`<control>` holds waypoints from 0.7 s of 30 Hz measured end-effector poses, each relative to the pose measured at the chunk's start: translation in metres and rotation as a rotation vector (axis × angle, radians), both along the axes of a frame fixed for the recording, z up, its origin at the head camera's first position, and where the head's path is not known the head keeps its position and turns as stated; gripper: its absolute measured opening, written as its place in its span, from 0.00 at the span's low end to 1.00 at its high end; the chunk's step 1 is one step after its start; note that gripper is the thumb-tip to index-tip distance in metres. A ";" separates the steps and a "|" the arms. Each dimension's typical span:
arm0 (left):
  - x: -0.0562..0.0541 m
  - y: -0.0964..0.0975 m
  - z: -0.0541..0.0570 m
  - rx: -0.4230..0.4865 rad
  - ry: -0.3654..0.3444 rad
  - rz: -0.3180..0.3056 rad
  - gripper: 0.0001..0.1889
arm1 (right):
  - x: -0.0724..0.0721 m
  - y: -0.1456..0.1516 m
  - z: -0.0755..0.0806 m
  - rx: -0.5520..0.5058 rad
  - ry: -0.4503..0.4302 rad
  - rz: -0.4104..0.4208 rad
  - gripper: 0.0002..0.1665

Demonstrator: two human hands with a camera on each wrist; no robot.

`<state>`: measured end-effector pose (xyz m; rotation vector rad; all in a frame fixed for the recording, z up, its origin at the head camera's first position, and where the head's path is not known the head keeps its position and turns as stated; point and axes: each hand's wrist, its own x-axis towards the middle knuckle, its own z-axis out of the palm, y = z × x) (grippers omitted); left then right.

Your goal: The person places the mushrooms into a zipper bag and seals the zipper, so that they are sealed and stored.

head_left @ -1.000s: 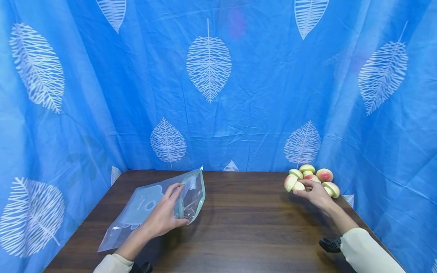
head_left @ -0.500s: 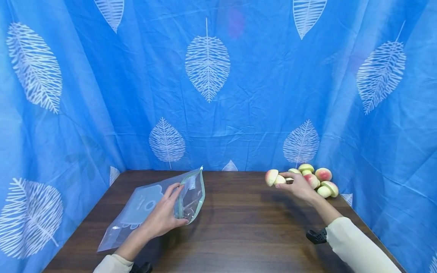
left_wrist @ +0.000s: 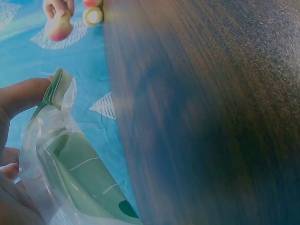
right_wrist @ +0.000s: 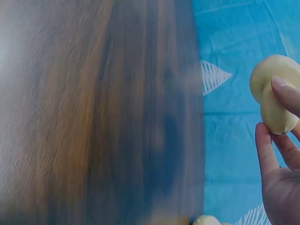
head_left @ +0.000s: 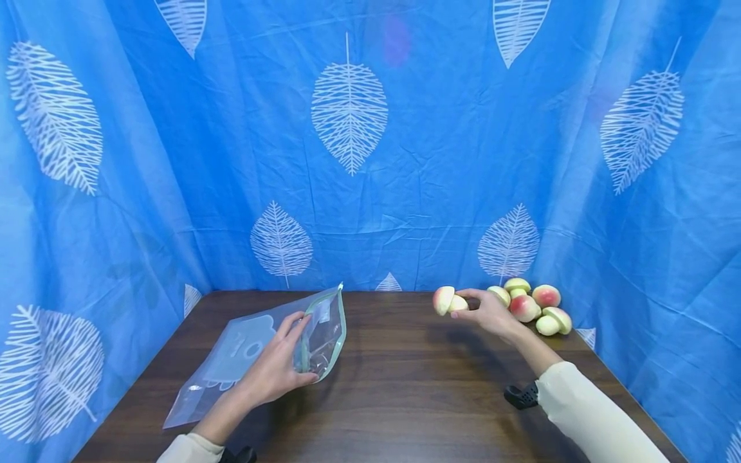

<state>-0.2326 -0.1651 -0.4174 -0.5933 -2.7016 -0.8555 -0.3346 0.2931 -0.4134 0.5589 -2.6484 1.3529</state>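
Observation:
My left hand [head_left: 276, 365] holds the mouth of a clear zip bag [head_left: 236, 350] with a pale green seal and a pale printed picture. The thumb is at the near rim and the fingers are at the far one, so the mouth gapes to the right. In the left wrist view the bag [left_wrist: 89, 164] shows a green print inside. My right hand [head_left: 491, 313] pinches a mushroom [head_left: 444, 300] with a red-and-yellow cap and pale stem, raised over the back of the table. From the right wrist, thumb and fingers grip the mushroom [right_wrist: 271, 112] by its stem.
Several similar mushrooms [head_left: 525, 308] lie clustered at the table's back right corner. The dark wooden table [head_left: 393, 386] runs between bag and mushrooms. A blue curtain [head_left: 405, 193] with white leaf prints encloses the back and sides.
My right hand has lifted the mushroom away from the cluster and carried it left toward the middle. The left hand and the bag have stayed in place.

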 end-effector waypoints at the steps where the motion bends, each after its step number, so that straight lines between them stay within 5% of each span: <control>1: 0.000 0.000 0.000 -0.001 0.000 -0.003 0.58 | -0.001 -0.003 0.001 0.000 -0.001 0.011 0.34; 21: 0.001 -0.001 -0.002 -0.024 0.005 -0.011 0.58 | -0.008 -0.071 0.012 0.018 -0.033 0.098 0.31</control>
